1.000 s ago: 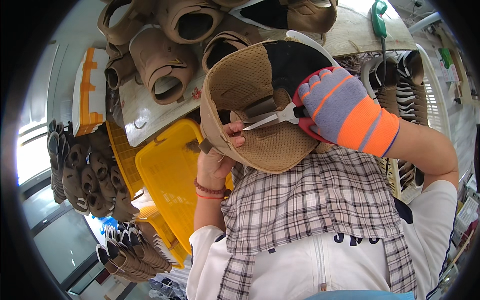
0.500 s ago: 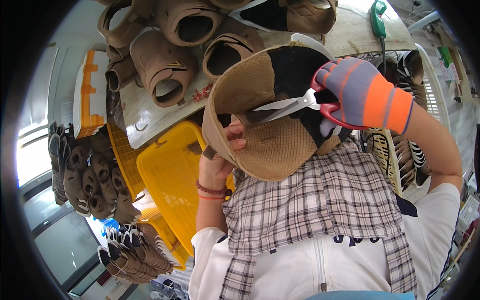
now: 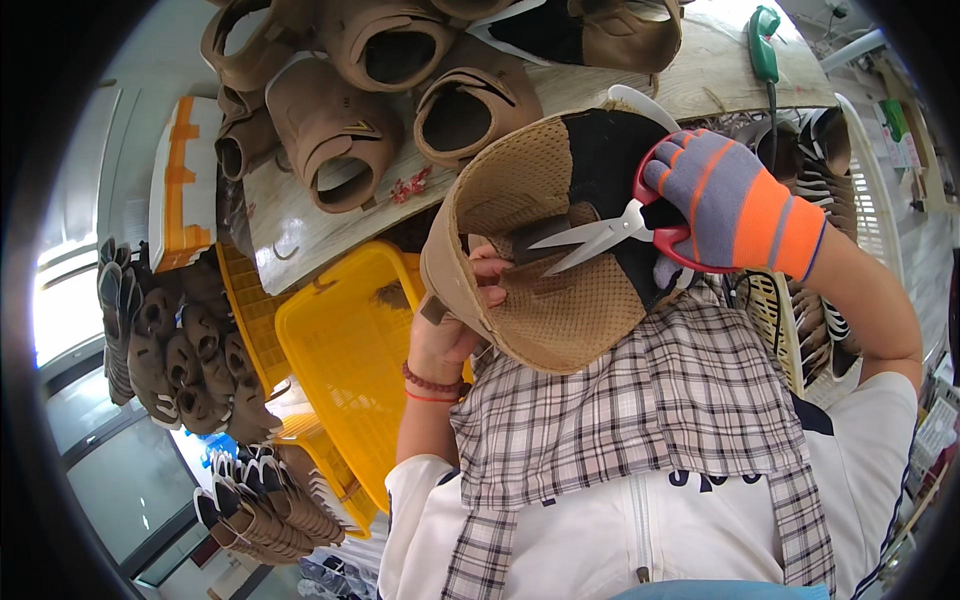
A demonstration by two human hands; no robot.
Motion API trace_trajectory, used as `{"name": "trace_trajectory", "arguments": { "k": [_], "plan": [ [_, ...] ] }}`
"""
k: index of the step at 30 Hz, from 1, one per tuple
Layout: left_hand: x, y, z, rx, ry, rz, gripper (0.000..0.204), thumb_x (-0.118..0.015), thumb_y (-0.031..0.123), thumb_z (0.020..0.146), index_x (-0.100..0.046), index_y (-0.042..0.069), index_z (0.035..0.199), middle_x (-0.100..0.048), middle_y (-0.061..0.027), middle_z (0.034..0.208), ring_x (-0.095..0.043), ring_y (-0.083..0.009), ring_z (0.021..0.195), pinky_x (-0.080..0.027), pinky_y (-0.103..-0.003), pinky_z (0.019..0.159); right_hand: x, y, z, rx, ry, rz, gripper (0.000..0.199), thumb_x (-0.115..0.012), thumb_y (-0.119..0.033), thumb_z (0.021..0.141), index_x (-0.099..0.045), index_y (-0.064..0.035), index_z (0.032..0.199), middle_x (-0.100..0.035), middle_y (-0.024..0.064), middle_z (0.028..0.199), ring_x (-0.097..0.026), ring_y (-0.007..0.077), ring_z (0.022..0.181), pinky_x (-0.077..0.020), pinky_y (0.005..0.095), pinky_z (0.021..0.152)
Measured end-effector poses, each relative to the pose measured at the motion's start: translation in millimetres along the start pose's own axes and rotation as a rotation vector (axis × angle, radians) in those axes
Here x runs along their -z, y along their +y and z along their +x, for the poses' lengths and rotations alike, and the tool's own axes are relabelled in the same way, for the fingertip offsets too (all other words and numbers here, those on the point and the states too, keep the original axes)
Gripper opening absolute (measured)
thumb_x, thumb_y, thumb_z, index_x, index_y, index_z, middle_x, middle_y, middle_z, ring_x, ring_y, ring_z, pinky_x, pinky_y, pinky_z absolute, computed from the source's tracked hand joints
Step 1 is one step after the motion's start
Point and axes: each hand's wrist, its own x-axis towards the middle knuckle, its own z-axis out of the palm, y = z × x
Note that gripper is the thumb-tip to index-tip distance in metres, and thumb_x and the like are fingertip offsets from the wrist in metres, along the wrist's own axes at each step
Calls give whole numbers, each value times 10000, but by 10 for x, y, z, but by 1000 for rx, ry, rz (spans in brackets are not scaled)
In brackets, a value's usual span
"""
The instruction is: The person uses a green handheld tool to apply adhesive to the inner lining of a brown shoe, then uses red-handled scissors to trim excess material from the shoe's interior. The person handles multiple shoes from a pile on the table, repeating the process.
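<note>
A tan shoe upper (image 3: pixel 605 295) with mesh lining and a black inner section is held up in front of my chest, its inside facing me. My bare left hand (image 3: pixel 455 320) grips its left edge, fingers curled through to the lining. Gloved in grey and orange, my right hand (image 3: pixel 725 200) is closed round the red handles of a pair of scissors (image 3: pixel 605 235). The blades are parted and point left into the upper, near a dark brown flap (image 3: pixel 530 238) by my left fingertips. Whether the blades touch the flap, I cannot tell.
Several tan shoe uppers (image 3: pixel 335 135) stand on the wooden table (image 3: pixel 290 235) ahead. A green-handled tool (image 3: pixel 765 45) with a cord lies at its far right. Yellow crates (image 3: pixel 340 340) sit on the left, and a cream basket (image 3: pixel 875 190) with more uppers is on the right.
The scissors' blades have opened wider and drawn back slightly from the flap. The upper and my left hand have shifted a little right and down.
</note>
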Motion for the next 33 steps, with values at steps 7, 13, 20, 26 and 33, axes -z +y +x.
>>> {"name": "trace_trajectory", "arguments": {
  "k": [7,13,20,26,33],
  "plan": [
    [54,-64,5,-6,41,7,310,-633,-153,705,-647,-44,994,-539,-71,1162,-560,-192,1033,-511,-265,863,-20,-105,-12,-11,-9,17,577,-772,-449,613,-634,-18,972,-623,126,859,-605,281,844,-491,368,766],
    [84,-71,16,-37,18,0,281,-620,-150,714,-654,-44,972,-535,-69,1167,-564,-197,1020,-518,-259,836,-63,-159,83,0,-24,42,566,-758,-481,615,-646,-35,945,-628,115,833,-608,272,819,-494,355,721],
    [128,-86,22,-14,-6,-64,292,-615,-168,705,-656,-49,969,-509,-51,1170,-542,-195,1038,-508,-270,831,5,-288,178,-77,-191,99,600,-733,-536,652,-648,-39,976,-653,117,819,-649,269,781,-517,336,678],
    [13,-32,-6,26,11,-85,311,-618,-180,694,-663,-39,967,-504,-40,1177,-531,-196,1062,-483,-280,881,30,-317,219,-100,-277,22,458,-702,-450,741,-653,-73,997,-660,101,838,-659,258,779,-527,337,672],
    [24,-30,2,26,33,-69,320,-616,-183,690,-663,-40,973,-504,-40,1180,-526,-196,1076,-483,-285,893,73,-357,232,-141,-359,77,418,-683,-425,747,-660,-84,987,-668,104,811,-666,250,747,-527,329,647]
  ]
}}
